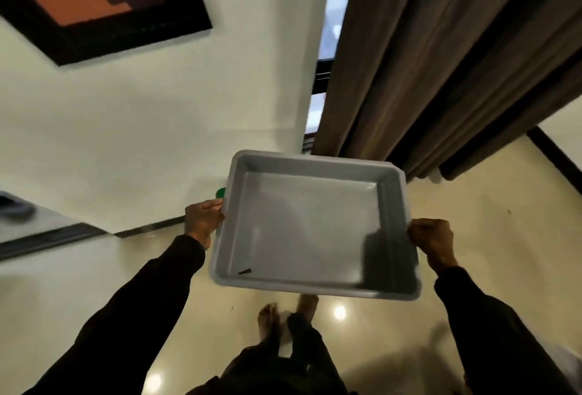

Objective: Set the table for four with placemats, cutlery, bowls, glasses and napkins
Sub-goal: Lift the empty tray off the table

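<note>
I hold a grey rectangular plastic tray [390, 231] level in front of me, above the floor. My left hand [203, 223] grips its left rim and my right hand [433, 243] grips its right rim. Nothing lies in the tray except a small dark scrap [244, 272] near its front left corner. No table, placemats, cutlery, bowls, glasses or napkins are in view.
A white wall with a framed picture [94, 1] is ahead on the left. Brown curtains [441, 64] hang by a window on the right. A small green object [220, 192] peeks out behind the tray's left edge. My bare feet [285, 316] stand on a glossy cream floor.
</note>
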